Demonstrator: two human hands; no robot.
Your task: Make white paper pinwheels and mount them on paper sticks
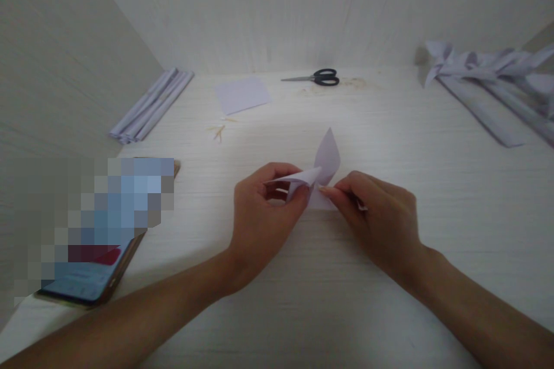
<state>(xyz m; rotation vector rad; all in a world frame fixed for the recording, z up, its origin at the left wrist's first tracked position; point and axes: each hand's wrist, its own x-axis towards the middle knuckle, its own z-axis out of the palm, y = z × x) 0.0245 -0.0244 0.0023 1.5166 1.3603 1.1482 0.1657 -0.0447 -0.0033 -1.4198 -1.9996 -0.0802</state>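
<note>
Head view, looking down on a pale wooden desk (389,144), and both hands are on a small piece of folded white paper (326,158) right at the centre. Left hand (259,213) pinches a folded flap between thumb and fingertips, fingers curled tight round it. Right hand (381,219) presses its fingertips down on the paper's lower edge, closed on it against the desk. One pointed flap stands up between the two hands, tilted slightly right.

Further back, a flat white sheet (242,94) lies near the wall, with black-handled scissors (318,77) just to its right, blades shut. Rolled paper strips (151,105) lie along the left wall. Far right, a heap of folded paper pieces (489,78). Lower left, a phone (86,285) rests near the left forearm, partly blurred.
</note>
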